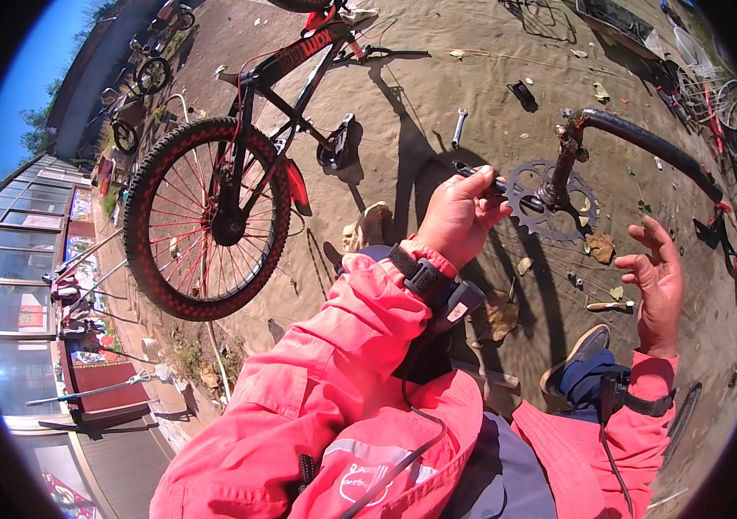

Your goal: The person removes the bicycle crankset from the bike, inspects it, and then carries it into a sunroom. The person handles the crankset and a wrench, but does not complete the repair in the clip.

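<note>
My left hand [465,216] is closed around a short dark rod-like part [465,167], thumb and fingers pinching it. The part's far end lies close to a toothed chainring [593,204]; whether they touch I cannot tell. The chainring sits around the lower end of a rusty metal tube [564,160], joined to a bent black tube [645,144] running off to the right. To the right of the chainring, my right hand [660,290] is raised with fingers apart and slightly curled, holding nothing.
A bicycle with a red-spoked wheel [180,208] stands at left, its pedal [340,143] near the ground. On the ground lie a wrench [459,128], a handled tool [610,306], small metal parts [573,278], a black piece [523,96] and dry leaves [600,247].
</note>
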The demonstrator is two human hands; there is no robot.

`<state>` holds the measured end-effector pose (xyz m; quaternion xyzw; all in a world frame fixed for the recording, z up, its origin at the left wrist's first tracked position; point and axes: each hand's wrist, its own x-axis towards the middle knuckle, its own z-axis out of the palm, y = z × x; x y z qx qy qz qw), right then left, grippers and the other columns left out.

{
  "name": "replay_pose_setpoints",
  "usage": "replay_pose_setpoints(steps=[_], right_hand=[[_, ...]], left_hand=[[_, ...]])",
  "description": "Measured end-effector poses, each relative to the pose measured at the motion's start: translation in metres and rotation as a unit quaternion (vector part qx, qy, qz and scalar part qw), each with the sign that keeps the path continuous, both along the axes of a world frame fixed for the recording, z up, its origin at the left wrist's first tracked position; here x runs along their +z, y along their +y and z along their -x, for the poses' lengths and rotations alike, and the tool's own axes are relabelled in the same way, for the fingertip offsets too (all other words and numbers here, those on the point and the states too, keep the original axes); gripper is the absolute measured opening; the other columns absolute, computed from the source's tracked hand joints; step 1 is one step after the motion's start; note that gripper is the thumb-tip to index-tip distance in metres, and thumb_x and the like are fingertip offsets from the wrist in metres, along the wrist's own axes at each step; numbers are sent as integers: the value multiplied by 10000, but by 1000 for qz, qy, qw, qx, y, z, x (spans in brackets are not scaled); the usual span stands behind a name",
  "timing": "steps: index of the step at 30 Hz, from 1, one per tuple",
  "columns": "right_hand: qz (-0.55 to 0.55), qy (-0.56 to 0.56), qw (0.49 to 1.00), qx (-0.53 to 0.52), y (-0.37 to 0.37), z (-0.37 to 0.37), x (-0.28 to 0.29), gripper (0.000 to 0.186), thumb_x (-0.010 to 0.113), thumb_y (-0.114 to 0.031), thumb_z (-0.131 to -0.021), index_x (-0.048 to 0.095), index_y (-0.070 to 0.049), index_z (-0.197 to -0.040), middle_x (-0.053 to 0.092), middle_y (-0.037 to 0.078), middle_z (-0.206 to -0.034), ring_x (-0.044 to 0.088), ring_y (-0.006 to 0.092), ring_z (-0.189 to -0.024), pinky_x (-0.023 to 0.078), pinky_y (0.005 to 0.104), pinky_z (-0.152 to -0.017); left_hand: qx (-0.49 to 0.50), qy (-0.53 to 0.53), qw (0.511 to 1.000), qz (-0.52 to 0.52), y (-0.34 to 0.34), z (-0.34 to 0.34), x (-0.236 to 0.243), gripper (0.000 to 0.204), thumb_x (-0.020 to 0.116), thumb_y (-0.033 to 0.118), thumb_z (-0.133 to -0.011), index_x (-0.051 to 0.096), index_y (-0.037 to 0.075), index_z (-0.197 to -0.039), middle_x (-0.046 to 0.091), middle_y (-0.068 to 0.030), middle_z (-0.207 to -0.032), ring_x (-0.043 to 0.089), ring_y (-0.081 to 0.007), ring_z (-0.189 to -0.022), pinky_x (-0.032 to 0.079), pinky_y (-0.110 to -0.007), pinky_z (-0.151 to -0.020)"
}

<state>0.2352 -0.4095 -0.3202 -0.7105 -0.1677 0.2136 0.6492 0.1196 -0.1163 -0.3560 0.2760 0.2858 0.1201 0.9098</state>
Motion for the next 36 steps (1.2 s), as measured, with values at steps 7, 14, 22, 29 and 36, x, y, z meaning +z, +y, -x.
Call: replay_pose_setpoints(steps=[7, 14, 22, 29, 36], right_hand=[[-34, 78, 992, 91, 30, 11, 4, 993, 858, -429, -749, 350, -52, -1514, 457, 82, -1455, 573, 163, -1107, 498, 238, -825], [-22, 117, 991, 67, 40, 12, 3, 1032, 875, -418, -734, 330, -44, -1526, 415, 76, -1468, 526, 123, -984, 499, 232, -798], [-39, 133, 986, 96, 48, 13, 1, 1095, 910, -408, -688, 320, -16, -1522, 473, 83, -1429, 609, 169, -1084, 502, 253, -785], [-62, 171, 978, 106, 50, 11, -1, 1074, 921, -357, -687, 328, -18, -1516, 505, 63, -1413, 618, 186, -1109, 503, 237, -767], [-52, 213, 974, 64, 57, 6, -9, 1165, 959, -316, -612, 301, -28, -1529, 489, 91, -1444, 593, 226, -1184, 532, 303, -890]], left_hand=[[-55, 6, 998, -4, -8, 1, 1, 113, 618, 172, -974, 602, 89, -899, 645, -10, -810, 612, -105, -681, 567, -338, -699], [-71, -26, 997, 19, -7, 0, -6, 118, 618, 188, -978, 604, 94, -907, 639, 1, -811, 602, -98, -682, 569, -330, -688], [-86, 3, 996, -11, -6, -1, -5, 101, 606, 176, -984, 603, 82, -949, 658, -15, -861, 613, -106, -719, 575, -327, -702], [-86, 5, 993, -81, -12, -5, -9, 89, 597, 167, -981, 574, 82, -997, 672, -41, -917, 638, -125, -733, 576, -312, -695], [-73, 24, 997, 24, -11, -20, -19, 102, 591, 177, -983, 553, 87, -1012, 678, -71, -953, 638, -144, -711, 569, -296, -696]])
